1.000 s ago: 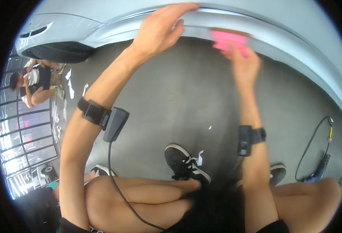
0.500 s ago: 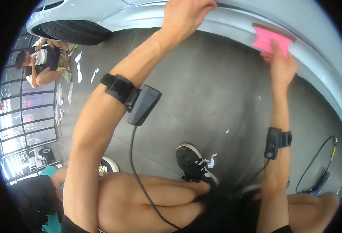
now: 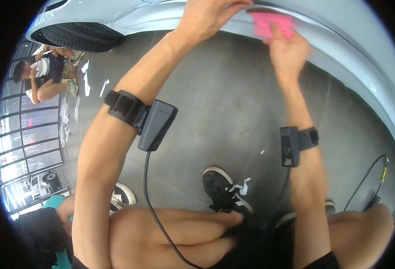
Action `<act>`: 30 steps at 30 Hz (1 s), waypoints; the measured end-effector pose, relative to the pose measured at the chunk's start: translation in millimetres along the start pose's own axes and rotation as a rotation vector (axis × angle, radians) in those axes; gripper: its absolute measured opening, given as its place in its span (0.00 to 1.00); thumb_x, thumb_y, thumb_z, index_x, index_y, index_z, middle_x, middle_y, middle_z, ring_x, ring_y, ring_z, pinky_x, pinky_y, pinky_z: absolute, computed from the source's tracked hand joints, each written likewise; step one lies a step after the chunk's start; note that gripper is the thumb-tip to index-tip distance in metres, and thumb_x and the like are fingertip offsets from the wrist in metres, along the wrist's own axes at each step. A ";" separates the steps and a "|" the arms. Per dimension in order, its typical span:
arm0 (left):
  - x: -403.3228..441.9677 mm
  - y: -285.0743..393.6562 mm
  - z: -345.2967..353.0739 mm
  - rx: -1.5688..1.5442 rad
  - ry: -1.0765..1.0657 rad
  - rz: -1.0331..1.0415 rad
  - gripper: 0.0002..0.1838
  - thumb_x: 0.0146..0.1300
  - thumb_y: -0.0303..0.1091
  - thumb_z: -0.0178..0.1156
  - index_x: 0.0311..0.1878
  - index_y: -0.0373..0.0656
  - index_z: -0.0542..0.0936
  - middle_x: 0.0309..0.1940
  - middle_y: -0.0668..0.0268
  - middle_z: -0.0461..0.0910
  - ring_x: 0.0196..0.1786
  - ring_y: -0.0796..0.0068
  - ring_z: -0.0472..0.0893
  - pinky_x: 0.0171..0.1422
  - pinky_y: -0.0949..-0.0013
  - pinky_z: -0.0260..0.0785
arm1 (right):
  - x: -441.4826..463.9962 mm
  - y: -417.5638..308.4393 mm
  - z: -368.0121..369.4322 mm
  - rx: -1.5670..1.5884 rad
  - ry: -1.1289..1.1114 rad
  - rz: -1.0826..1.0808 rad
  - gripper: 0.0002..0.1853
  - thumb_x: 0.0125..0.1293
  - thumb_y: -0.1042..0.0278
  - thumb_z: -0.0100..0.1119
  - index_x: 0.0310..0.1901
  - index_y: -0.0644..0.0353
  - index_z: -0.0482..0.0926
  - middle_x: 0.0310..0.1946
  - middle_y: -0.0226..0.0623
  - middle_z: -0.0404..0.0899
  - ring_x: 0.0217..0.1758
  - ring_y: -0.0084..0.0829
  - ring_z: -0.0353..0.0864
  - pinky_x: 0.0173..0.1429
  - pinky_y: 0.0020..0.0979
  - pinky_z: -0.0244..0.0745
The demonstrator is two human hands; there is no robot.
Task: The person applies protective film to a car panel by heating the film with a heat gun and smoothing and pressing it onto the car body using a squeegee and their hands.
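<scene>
A pink squeegee is gripped in my right hand, thumb laid over its face. Its far edge lies along the lower side panel of a pale blue car. To the left, my left hand is at the same panel by the top of the view. Its fingers are pinched together at the panel's edge; what is between them, if anything, cannot be made out. The squeegee is just right of and below those fingertips.
A car tire is at upper left. Another person sits on the floor beyond it, near white scraps. My black shoe is below, and a dark cable lies at right. Device cables hang from both forearms.
My right hand has moved left along the panel with the squeegee, coming close to my left hand. The left hand has shifted only slightly and stays pinched.
</scene>
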State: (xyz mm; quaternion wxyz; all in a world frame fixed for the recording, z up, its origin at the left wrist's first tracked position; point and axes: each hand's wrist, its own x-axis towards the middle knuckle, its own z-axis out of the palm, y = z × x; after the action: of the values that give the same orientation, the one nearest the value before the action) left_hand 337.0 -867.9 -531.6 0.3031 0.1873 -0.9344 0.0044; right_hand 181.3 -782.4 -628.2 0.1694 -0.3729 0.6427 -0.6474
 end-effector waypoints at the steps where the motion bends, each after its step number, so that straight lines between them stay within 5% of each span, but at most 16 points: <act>1: -0.4 0.5 -0.5 -0.010 0.012 0.015 0.07 0.67 0.33 0.61 0.45 0.44 0.84 0.37 0.60 0.79 0.44 0.54 0.78 0.49 0.56 0.71 | 3.1 0.3 12.6 -0.075 -0.005 -0.131 0.18 0.67 0.57 0.64 0.33 0.68 0.86 0.21 0.52 0.83 0.25 0.46 0.84 0.35 0.43 0.76; 2: -0.6 0.2 -1.8 -0.014 0.007 0.014 0.07 0.67 0.33 0.61 0.45 0.44 0.84 0.37 0.60 0.79 0.44 0.54 0.78 0.49 0.56 0.71 | 4.0 0.9 24.5 -0.152 -0.009 -0.260 0.17 0.67 0.58 0.63 0.33 0.68 0.85 0.21 0.55 0.81 0.25 0.52 0.83 0.34 0.45 0.75; 4: 0.6 -0.4 -4.7 -0.004 -0.064 -0.037 0.10 0.67 0.32 0.60 0.48 0.43 0.84 0.38 0.57 0.79 0.47 0.52 0.78 0.52 0.55 0.71 | -0.6 -3.6 49.7 -0.066 -0.087 -0.129 0.17 0.65 0.59 0.62 0.32 0.68 0.85 0.23 0.61 0.78 0.27 0.61 0.79 0.34 0.48 0.74; 6: -3.6 -4.8 -9.2 0.021 -0.058 0.023 0.11 0.66 0.30 0.59 0.50 0.43 0.83 0.40 0.56 0.80 0.49 0.52 0.79 0.53 0.55 0.71 | -8.8 -1.7 51.0 -0.061 -0.124 -0.136 0.19 0.66 0.55 0.64 0.32 0.67 0.86 0.24 0.59 0.80 0.26 0.56 0.81 0.35 0.46 0.75; 10: -19.7 -20.1 -17.4 0.044 0.008 0.115 0.18 0.63 0.26 0.57 0.56 0.42 0.82 0.48 0.55 0.83 0.54 0.51 0.79 0.58 0.55 0.72 | -26.8 26.2 0.6 0.198 -0.155 0.033 0.17 0.70 0.56 0.66 0.40 0.66 0.88 0.28 0.40 0.89 0.29 0.31 0.88 0.37 0.32 0.81; 15: -50.2 -36.9 -28.3 0.107 0.127 -0.079 0.19 0.62 0.23 0.58 0.57 0.44 0.81 0.51 0.57 0.83 0.56 0.55 0.79 0.60 0.55 0.70 | -19.3 17.0 -47.4 0.268 0.000 0.328 0.17 0.70 0.60 0.68 0.43 0.71 0.85 0.30 0.43 0.87 0.31 0.31 0.89 0.35 0.26 0.81; 24: -29.0 -40.4 -9.7 0.323 0.252 -0.014 0.05 0.61 0.31 0.64 0.40 0.47 0.80 0.36 0.64 0.77 0.44 0.59 0.75 0.50 0.59 0.65 | -7.6 -1.8 7.7 0.177 -0.101 0.220 0.20 0.71 0.56 0.65 0.43 0.72 0.84 0.26 0.45 0.87 0.31 0.31 0.90 0.35 0.27 0.81; 30: -27.9 -52.3 -20.7 0.031 0.116 0.101 0.03 0.62 0.29 0.62 0.37 0.44 0.78 0.35 0.61 0.76 0.44 0.57 0.75 0.51 0.57 0.66 | -8.8 -2.0 31.6 0.187 -0.090 0.177 0.19 0.71 0.57 0.66 0.44 0.71 0.85 0.26 0.44 0.87 0.29 0.29 0.88 0.35 0.27 0.80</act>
State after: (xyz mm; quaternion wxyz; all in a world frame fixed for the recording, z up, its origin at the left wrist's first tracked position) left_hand 387.9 -904.4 -536.1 0.3530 0.1442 -0.9233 0.0449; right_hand 209.7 -798.3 -631.9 0.2885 -0.3262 0.6016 -0.6697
